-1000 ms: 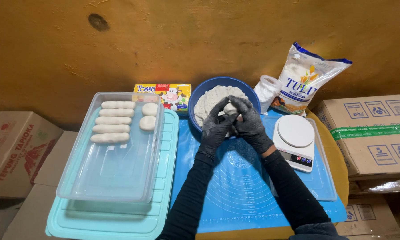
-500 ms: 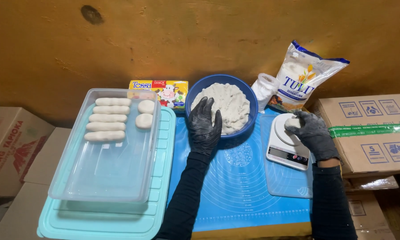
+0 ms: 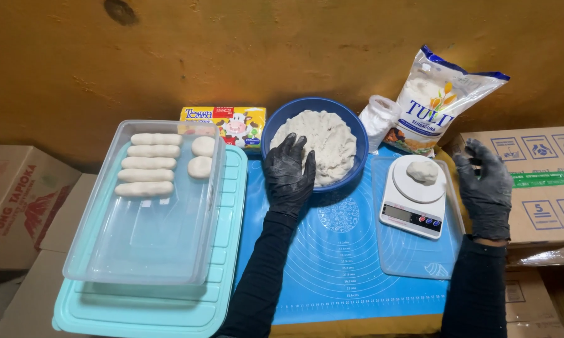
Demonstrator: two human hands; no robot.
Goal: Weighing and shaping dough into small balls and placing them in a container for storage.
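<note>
- A clear plastic tray (image 3: 150, 231) sits on a turquoise lid (image 3: 169, 307) at the far left; shaped dough logs (image 3: 145, 164) and two rounder pieces (image 3: 201, 156) lie at its far end, well apart from both hands.
- A yellow carton (image 3: 228, 122) stands against the wall behind the tray.
- The left hand (image 3: 289, 175), in a black glove, rests on the near rim of the blue bowl (image 3: 275, 131), fingers spread wide and flat, holding nothing, tips on the dough mass (image 3: 325, 144).
- That dough looks soft, sticky and heavy in bulk; it is best pinched off from the top edge, and it will likely cling to gloves.
- A blue silicone mat (image 3: 338, 263) lies under the bowl.
- A small dough lump (image 3: 423, 170) rests on the white scale (image 3: 413, 197); light and easily dented, it suits a scoop from below.
- A flour bag (image 3: 438, 103) and a small knotted bag (image 3: 379, 116) crowd the space behind the scale.
- The right hand (image 3: 485, 188) hovers just right of the scale, fingers loosely open and empty, over cardboard boxes (image 3: 538, 188).
</note>
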